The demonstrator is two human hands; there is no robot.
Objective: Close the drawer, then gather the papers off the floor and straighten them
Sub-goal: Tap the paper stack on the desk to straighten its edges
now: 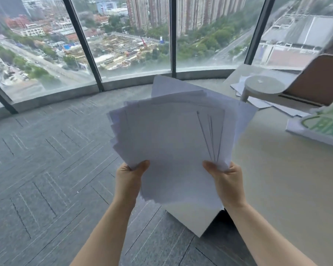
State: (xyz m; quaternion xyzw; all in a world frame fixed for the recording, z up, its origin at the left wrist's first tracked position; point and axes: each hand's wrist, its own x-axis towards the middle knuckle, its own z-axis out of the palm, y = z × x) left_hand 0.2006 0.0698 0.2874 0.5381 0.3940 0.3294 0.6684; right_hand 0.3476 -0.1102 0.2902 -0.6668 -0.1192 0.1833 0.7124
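A fanned, uneven stack of white papers (179, 135) is held up in front of me, above the grey carpet. My left hand (128, 174) grips the stack's lower left edge, thumb on top. My right hand (226, 176) grips its lower right edge the same way. The sheets are skewed against each other, with corners sticking out at the left and top. No drawer shows in this view.
A beige table (277, 169) stands at the right, bearing a round white stool (263, 87), a brown cardboard piece (315, 81), a green-and-white sign (321, 123) and loose sheets (261, 104). Floor-to-ceiling windows (123, 45) curve around ahead. Grey carpet (46, 169) spreads to the left.
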